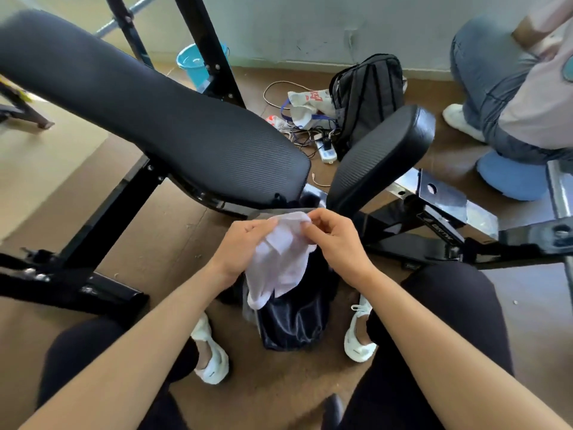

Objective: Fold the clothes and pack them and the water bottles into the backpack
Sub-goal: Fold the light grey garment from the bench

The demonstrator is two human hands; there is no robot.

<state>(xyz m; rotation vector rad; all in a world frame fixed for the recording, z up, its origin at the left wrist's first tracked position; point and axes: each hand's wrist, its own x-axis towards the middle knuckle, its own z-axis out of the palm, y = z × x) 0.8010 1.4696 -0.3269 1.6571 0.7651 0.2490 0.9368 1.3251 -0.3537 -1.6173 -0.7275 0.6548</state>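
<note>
White, thin fabric bunches between our hands: we hold a crumpled white garment (279,263) up above the floor, its creased folds drooping to a thicker hem. Our left hand (238,246) curls round its left edge, and our right hand (335,237) pinches the top between fingertips and thumb. Directly beneath it, between our white shoes (212,361), stands a glossy navy bag (294,327), sleek and wrinkled. Beyond rises a weight bench (186,128) with black ribbed pads on a dark metal frame. A black backpack (369,94) leans by the wall.
</note>
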